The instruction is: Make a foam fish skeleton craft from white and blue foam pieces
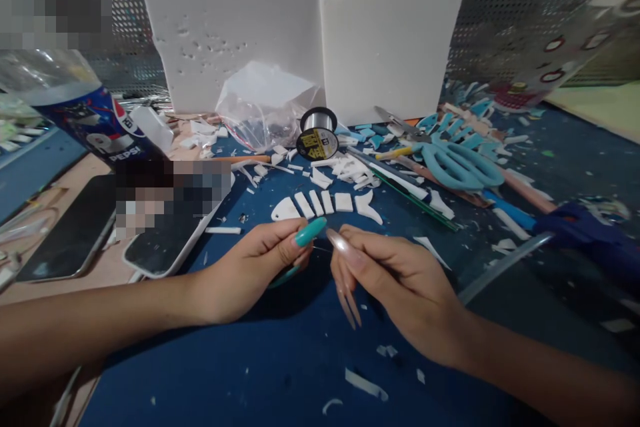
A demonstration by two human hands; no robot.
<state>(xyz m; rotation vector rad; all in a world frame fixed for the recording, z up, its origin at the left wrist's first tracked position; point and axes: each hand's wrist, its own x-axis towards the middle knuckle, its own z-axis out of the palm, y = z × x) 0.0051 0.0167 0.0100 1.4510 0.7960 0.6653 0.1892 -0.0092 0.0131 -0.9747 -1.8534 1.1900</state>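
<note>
My left hand [270, 250], with long teal nails, is closed in a pinch between thumb and fingers. Close beside it my right hand [395, 273], with long pinkish nails, pinches too, its lower fingers hanging loosely. A faint thin line [321, 249] shows in the small gap between the fingertips; its ends are hidden in the hands. Just beyond the fingers lies a white foam fish [343, 202] cut into separate pieces: a head with a small hole, narrow strips, a squarish block and a tail. A spool of clear line [319, 133] stands behind it.
White foam scraps [350, 170] and blue ones litter the blue mat [280, 360]. Blue-handled scissors [463, 165] and a dark blue glue gun [585, 233] lie right. Two phones [170, 233] and a tilted Pepsi bottle [100, 123] are left. White foam boards [240, 20] stand behind.
</note>
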